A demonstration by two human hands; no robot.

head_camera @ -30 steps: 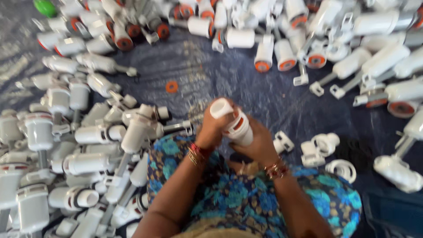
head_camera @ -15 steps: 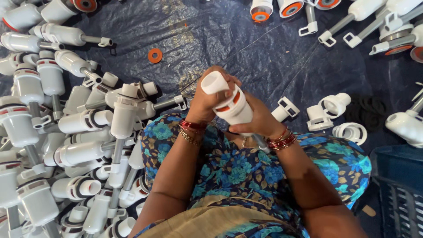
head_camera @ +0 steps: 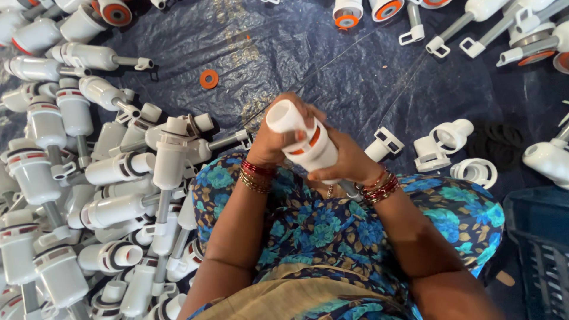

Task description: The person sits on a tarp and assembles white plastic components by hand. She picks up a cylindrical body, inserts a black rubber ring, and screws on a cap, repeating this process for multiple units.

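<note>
White plastic cylinder — tilted, orange-ringed — sits gripped between both hands, left fingers and right fingers wrapped round it.

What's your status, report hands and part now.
Left hand and right hand both grip white plastic cylinder with orange ring, held over lap. Loose orange washer on dark tarp. Nothing between the hands.
</note>
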